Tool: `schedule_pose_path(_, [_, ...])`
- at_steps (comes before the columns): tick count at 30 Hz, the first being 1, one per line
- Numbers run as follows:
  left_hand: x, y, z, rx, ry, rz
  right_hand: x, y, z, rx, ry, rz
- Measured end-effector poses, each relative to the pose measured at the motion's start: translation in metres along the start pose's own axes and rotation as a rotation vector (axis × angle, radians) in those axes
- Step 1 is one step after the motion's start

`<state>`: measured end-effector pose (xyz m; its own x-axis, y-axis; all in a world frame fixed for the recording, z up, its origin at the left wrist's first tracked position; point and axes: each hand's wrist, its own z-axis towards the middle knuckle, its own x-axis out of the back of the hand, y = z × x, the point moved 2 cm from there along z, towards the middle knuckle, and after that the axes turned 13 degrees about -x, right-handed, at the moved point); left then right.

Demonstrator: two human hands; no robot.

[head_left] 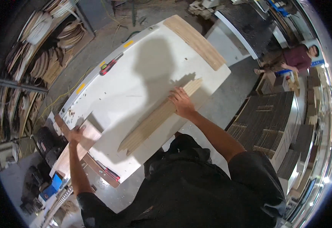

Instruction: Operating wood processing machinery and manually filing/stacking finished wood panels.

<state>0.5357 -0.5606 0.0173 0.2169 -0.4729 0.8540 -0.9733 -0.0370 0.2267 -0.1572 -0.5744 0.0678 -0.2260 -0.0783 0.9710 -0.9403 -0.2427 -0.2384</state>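
A bundle of long, pale wooden strips (150, 123) with uneven ends lies slantwise over the white worktable (116, 98). My right hand (182, 103) grips it near its far right end, fingers bent over the upper edge. At the table's left end, my left hand (76, 135) rests on a light wooden board (91, 132), its fingers apart and slightly blurred. A brown wooden strip (101, 170) runs along that end beside the board. On it lies a red-handled tool (112, 174).
A wide wooden plank (196, 40) lies across the table's far end. Near the far left edge is a red and black tool (110, 65). Shelves of curved wood pieces (40, 64) stand left; stacked dark panels (265, 117) stand right. Another person (295, 59) is farther back.
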Motion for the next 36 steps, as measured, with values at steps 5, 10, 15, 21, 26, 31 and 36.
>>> schedule_pose_path(5, [-0.013,0.247,0.106,-0.302,0.185,-0.051,0.018,-0.007,0.000,0.038,-0.014,-0.014])
schedule_pose_path(10, [-0.035,0.474,0.111,-0.344,0.220,-0.030,0.011,0.002,-0.002,-0.021,-0.128,-0.039])
schedule_pose_path(15, [-0.068,0.509,0.024,-0.452,0.314,-0.300,0.005,0.010,-0.001,0.019,0.070,-0.064])
schedule_pose_path(21, [-0.099,0.364,-0.105,-0.095,0.515,-0.073,0.035,0.074,0.026,0.066,-0.049,0.059])
schedule_pose_path(26, [-0.122,0.288,-0.182,0.277,0.706,-0.963,0.060,0.159,0.045,-0.064,-0.120,0.173])
schedule_pose_path(31, [-0.154,0.330,-0.160,0.156,0.919,-1.552,0.044,0.161,0.052,0.031,-0.172,0.397])
schedule_pose_path(36, [-0.150,0.341,-0.144,0.121,0.992,-1.587,0.033,0.168,0.066,-0.011,-0.186,0.477])
